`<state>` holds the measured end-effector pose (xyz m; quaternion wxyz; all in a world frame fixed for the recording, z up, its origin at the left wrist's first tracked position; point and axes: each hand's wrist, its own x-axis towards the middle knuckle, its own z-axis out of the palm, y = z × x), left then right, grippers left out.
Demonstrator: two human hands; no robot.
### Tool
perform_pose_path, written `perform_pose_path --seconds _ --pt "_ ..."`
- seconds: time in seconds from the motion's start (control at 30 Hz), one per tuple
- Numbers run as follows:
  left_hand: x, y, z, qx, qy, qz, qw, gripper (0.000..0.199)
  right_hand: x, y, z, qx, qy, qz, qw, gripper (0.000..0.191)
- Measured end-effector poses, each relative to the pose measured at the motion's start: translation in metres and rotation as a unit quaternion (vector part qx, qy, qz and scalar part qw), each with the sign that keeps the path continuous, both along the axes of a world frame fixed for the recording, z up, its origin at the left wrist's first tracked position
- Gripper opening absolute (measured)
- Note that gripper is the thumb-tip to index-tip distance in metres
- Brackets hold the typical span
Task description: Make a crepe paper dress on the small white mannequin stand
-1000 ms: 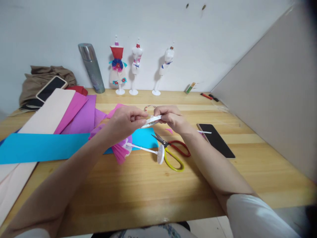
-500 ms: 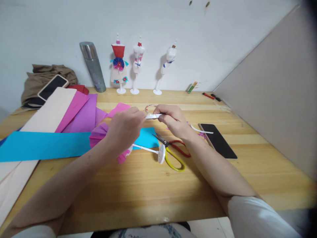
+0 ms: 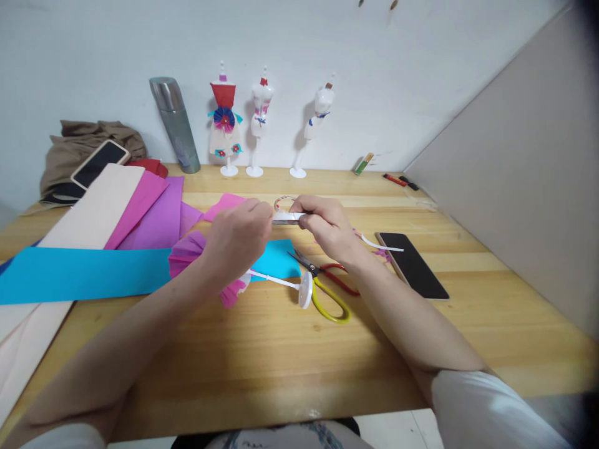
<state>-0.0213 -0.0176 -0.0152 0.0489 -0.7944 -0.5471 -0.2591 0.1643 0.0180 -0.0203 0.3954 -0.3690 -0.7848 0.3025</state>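
Note:
Above the middle of the table my left hand [image 3: 241, 234] and my right hand [image 3: 324, 223] are both closed, facing each other. A narrow white strip [image 3: 287, 217], shiny along its lower edge, runs between their fingertips. Just behind it shows the curved rim of a clear ring [image 3: 282, 201] with red marks, perhaps a tape roll; my right fingers hide part of it. Under my left forearm lies a small white dress-form stand [image 3: 305, 290] on its side, with pink and purple crepe paper [image 3: 186, 252] around its upper part. Scissors [image 3: 327, 284] with red and yellow handles lie below my right hand.
Blue paper [image 3: 93, 274] and cream, pink and purple sheets [image 3: 154, 218] cover the left side. A phone [image 3: 414, 265] lies at right, a white strip over its edge. Three small mannequins [image 3: 224, 134] and a flask [image 3: 175, 125] stand by the wall.
My left hand has shifted slightly left, away from my right hand. The strip between them has tilted, and its shiny lower edge now shows. Everything else looks the same.

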Motion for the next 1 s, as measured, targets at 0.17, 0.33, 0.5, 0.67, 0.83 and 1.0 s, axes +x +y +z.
perform_pose_path --seconds 0.17,0.33,0.5,0.67,0.83,1.0 --pt "-0.003 0.004 0.007 -0.023 -0.042 -0.016 0.999 0.018 0.001 0.002 0.0 0.009 -0.007 0.013 1.0 0.008" --pt "-0.003 0.002 0.012 -0.044 -0.026 -0.016 0.999 0.018 0.002 0.002 0.001 0.04 -0.024 0.024 0.999 0.01" --pt "-0.008 0.004 0.017 -0.157 -0.134 -0.057 0.977 0.02 0.002 0.003 0.003 0.014 -0.007 0.027 1.0 0.012" --pt "-0.016 0.01 0.025 -0.342 -0.315 -0.074 0.882 0.01 0.003 0.011 -0.002 -0.092 0.09 0.032 0.991 0.011" --pt "-0.018 0.012 0.028 -0.307 -0.413 -0.041 0.856 0.006 0.006 0.02 -0.004 -0.209 0.248 0.052 0.945 0.01" --pt "-0.016 0.012 0.021 -0.343 -0.401 -0.071 0.846 0.016 0.003 0.023 -0.008 -0.239 0.345 0.106 0.901 0.022"
